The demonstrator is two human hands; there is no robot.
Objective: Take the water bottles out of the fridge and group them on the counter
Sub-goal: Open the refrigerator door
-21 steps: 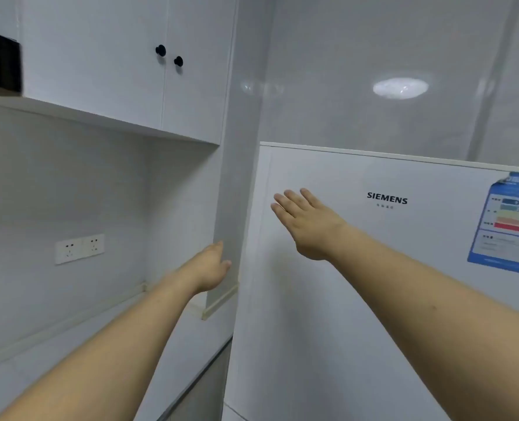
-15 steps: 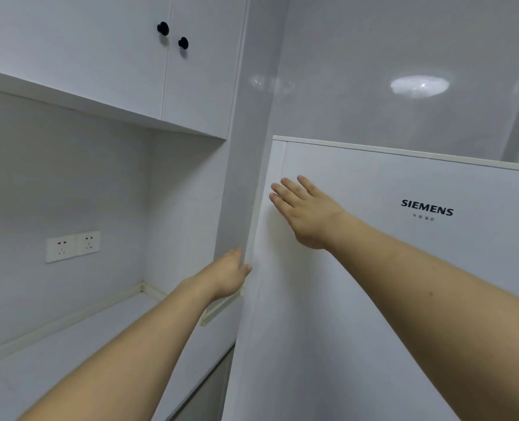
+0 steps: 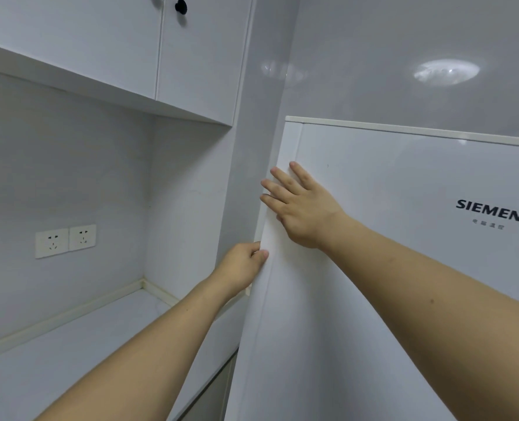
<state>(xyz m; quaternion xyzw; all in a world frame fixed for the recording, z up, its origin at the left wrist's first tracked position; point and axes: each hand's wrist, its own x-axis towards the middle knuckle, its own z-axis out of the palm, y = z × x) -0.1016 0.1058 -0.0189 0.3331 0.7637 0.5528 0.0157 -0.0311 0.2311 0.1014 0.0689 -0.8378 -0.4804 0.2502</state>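
Pinching fridge door [image 3: 373, 268] edge, left hand [image 3: 241, 268] fingertips hidden, right hand [image 3: 303, 208] spread flat, interior unseen.

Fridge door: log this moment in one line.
fridge door: shut | left hand: grips door edge | right hand: flat on door | bottles: unseen

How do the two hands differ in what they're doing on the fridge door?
The left hand sits lower and grips the fridge door at its left edge, fingers curled round it; the right hand sits higher, lying flat on the door's front with fingers straight and spread. The left thumb shows on the front; the right fingertips reach the edge. Both touch the same door.
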